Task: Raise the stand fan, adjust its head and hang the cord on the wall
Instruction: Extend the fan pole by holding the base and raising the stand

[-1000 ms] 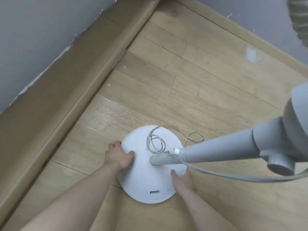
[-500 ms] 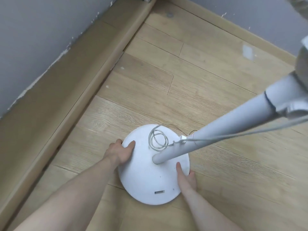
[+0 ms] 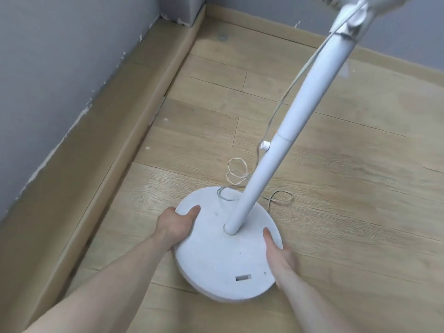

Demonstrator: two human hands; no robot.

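Nearest, the left hand (image 3: 174, 225) and the right hand (image 3: 280, 257) each grip an opposite edge of the round white base (image 3: 216, 255) on the wooden floor (image 3: 348, 236), thumbs on top. From the base the pole (image 3: 288, 131) now rises much steeper than one second ago, and its knob (image 3: 265, 145) sits higher. Farther, the cord (image 3: 236, 171) has lifted mostly off the base, and the fan head (image 3: 355, 10) has moved to the top edge.
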